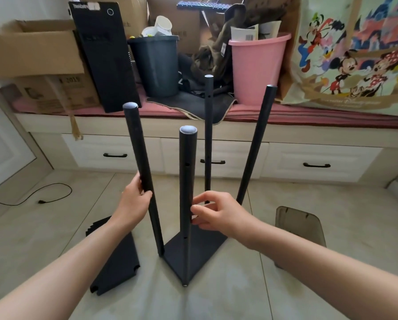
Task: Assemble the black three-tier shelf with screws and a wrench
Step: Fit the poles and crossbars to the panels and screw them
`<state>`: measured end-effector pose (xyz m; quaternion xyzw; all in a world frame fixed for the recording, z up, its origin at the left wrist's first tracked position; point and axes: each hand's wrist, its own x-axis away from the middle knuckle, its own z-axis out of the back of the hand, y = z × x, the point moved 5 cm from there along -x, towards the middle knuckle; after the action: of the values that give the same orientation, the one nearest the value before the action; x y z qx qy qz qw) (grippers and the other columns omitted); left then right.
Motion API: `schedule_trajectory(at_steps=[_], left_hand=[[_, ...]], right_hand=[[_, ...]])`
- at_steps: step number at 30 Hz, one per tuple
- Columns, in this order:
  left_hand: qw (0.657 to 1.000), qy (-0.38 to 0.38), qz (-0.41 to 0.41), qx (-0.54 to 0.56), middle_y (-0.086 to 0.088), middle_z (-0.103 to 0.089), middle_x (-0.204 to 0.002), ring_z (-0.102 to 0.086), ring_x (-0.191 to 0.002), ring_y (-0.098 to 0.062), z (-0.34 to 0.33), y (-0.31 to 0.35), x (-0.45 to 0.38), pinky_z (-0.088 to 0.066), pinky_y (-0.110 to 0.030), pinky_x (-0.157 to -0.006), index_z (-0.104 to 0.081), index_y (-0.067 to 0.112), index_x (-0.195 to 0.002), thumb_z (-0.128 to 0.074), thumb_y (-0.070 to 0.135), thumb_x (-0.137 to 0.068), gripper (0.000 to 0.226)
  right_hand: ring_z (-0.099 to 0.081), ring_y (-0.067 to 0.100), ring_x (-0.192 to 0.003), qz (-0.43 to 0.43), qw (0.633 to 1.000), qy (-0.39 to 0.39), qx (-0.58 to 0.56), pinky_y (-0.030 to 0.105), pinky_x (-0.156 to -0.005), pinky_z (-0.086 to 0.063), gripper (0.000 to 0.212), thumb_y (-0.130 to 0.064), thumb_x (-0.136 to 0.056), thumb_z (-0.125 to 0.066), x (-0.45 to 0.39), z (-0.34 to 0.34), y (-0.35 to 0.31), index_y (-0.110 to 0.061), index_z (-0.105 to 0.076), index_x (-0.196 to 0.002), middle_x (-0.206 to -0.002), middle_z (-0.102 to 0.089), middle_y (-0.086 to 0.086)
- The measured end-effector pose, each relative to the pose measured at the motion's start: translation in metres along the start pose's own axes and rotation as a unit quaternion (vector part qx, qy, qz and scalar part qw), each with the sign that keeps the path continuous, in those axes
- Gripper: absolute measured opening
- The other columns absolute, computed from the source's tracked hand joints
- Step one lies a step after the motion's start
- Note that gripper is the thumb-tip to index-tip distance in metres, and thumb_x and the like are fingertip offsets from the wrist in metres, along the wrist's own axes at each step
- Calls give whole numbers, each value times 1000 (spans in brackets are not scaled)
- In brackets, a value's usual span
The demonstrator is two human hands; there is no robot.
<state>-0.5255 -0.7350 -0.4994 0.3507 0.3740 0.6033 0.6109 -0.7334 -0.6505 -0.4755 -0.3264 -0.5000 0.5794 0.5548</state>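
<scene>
A black shelf board (198,250) is lying flat on the tiled floor (285,285) with four black poles rising from its corners. The left hand (133,204) is gripping the near-left pole (145,181), its fingers (147,195) and thumb curled round the tube. The right hand (216,213) is pinching the nearest pole (187,192) at mid-height, fingers bent against its side. The far pole (208,135) and the right pole (255,146) are standing untouched. Spare black shelf boards (117,262) are lying stacked on the floor just left of the assembly, under the left forearm.
</scene>
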Motion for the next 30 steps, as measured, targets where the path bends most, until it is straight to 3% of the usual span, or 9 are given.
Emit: schedule_trajectory(at_steps=[3, 9, 12, 13, 16, 19, 23, 26, 30], left_hand=[[1000, -1, 29, 0, -6, -41, -157, -38, -146, -23, 5, 3, 8, -40, -40, -114, -18, 18, -161, -52, -4, -99, 74], [999, 17, 25, -22, 1, -30, -162, -36, -143, -11, -7, 20, 43, -33, -25, -102, -13, 25, -161, -57, 2, -94, 84], [998, -48, 43, 2, 9, -33, -154, -50, -96, 25, -18, 23, 52, -45, -8, -78, -13, 31, -160, -59, 3, -91, 88], [996, -77, 40, -3, 12, -36, -151, -51, -99, 26, -23, 24, 54, -44, -6, -76, -15, 33, -160, -61, 3, -91, 88], [987, -157, 27, -12, 14, -39, -156, -37, -143, -4, -36, 31, 64, -40, -6, -82, -19, 37, -158, -64, 2, -90, 89], [985, -169, 5, -12, 17, -58, -133, -54, -123, -1, -43, 36, 69, -46, -2, -66, -30, 37, -151, -70, 11, -92, 76], [985, -164, -34, -51, 25, -66, -108, -59, -108, 8, -37, 39, 71, -48, -6, -73, -40, 60, -117, -70, 27, -94, 51], [984, -155, -50, -71, 29, -67, -102, -56, -105, 19, -35, 39, 70, -45, -3, -73, -47, 57, -107, -68, 30, -94, 36], [987, -134, -60, -71, 25, -68, -100, -58, -99, 19, -38, 39, 69, -46, -5, -74, -53, 48, -104, -66, 25, -95, 27]], right_hand=[[-72, 8, -94, -33, 998, -2, -61, 30, -83, -60, 19, -25, -94, -66, -7, 11, 9, -19, -65, -112, -102, -75, 2], [-70, 16, -98, -78, 984, 138, -76, 32, -83, -59, 27, -22, -98, -60, -32, 76, 34, -9, -60, -121, -106, -71, 6], [-65, 22, -104, -99, 973, 200, -65, 35, -86, -57, 36, -22, -99, -58, -44, 107, 49, -6, -53, -130, -118, -62, 11], [-64, 23, -106, -105, 968, 218, -61, 34, -86, -57, 40, -23, -99, -58, -48, 115, 54, -5, -50, -134, -122, -58, 12], [-57, 26, -116, -116, 959, 254, -43, 36, -91, -55, 58, -26, -98, -59, -62, 133, 65, -6, -34, -146, -137, -48, 14], [-46, 29, -131, -125, 954, 273, 4, 45, -106, -46, 72, -28, -96, -62, -74, 143, 74, -15, -20, -153, -152, -34, 13], [-32, 33, -144, -113, 958, 262, 19, 52, -113, -37, 89, -19, -94, -65, -89, 146, 78, -23, -3, -157, -163, -15, 6], [-34, 32, -142, -85, 962, 258, 21, 46, -112, -37, 88, -10, -91, -67, -99, 149, 73, -21, -9, -156, -159, -23, 7], [-47, 27, -125, -50, 962, 267, 27, 37, -94, -44, 67, -7, -92, -64, -103, 147, 69, -17, -28, -148, -133, -44, 4]])
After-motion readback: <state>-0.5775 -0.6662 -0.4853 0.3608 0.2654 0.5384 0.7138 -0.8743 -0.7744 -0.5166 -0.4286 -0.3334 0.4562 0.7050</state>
